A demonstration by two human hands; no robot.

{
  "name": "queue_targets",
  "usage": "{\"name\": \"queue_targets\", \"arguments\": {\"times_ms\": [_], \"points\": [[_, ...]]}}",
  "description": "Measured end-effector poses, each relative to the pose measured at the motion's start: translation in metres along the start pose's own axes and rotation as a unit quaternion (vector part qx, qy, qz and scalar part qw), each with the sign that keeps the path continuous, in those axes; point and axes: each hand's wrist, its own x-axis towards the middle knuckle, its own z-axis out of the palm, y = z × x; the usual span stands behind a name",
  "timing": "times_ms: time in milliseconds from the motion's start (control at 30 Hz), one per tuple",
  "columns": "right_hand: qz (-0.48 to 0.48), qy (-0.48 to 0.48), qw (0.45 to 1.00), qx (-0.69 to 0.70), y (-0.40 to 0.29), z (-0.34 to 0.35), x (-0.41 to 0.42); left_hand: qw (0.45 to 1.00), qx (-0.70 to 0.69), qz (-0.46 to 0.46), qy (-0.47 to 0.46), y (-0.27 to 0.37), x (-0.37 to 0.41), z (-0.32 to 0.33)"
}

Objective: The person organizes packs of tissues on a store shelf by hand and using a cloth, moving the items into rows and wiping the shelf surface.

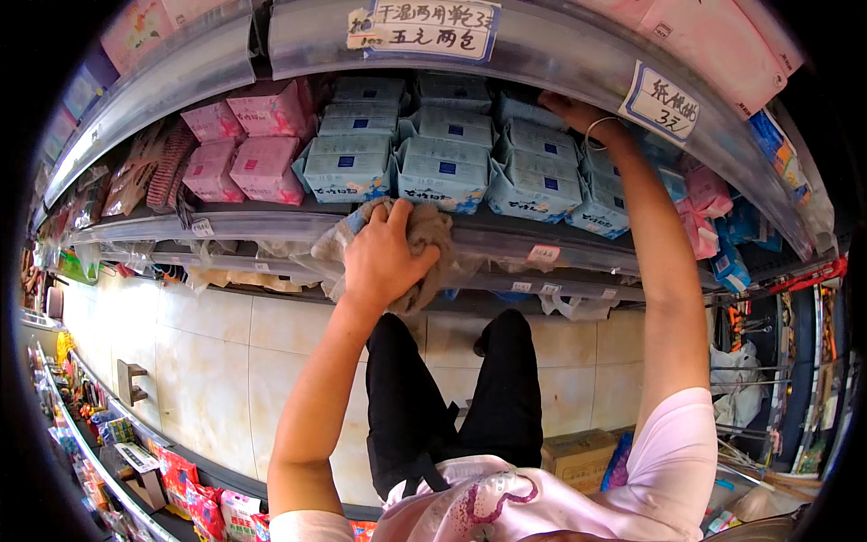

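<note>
My left hand [385,254] presses a bunched grey-brown cloth [427,261] against the front edge of a shelf [488,237], its fingers spread over the fabric. Just behind the cloth stand rows of light blue soft packs [443,169], stacked in columns. My right hand [576,116], with a bangle at the wrist, reaches deep under the upper shelf. Its fingertips are beside a blue pack [532,112] in the back row; whether they grip it is hidden in shade. Pink packs [267,169] stand left of the blue ones.
The upper shelf's plastic edge strip [569,51] overhangs the packs and carries handwritten price cards. More pink packs [708,186] stand at the right. A small wooden stool [130,383] is on the tiled floor [203,359]. Behind me are a cardboard box [576,457] and another goods shelf [129,474].
</note>
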Motion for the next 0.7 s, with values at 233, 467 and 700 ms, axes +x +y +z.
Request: {"name": "queue_targets", "arguments": {"times_ms": [233, 467, 700], "points": [[0.018, -0.077, 0.996, 0.035, 0.014, 0.008, -0.002, 0.999, 0.025, 0.014, 0.032, -0.003, 0.000, 0.006], [-0.065, 0.140, 0.986, -0.063, -0.067, 0.005, 0.009, 0.999, 0.020, 0.017, 0.018, 0.000, 0.000, 0.002], [-0.080, -0.012, 0.997, -0.012, -0.110, 0.013, 0.016, 1.000, 0.011, 0.007, 0.004, -0.001, 0.000, 0.001]]}}
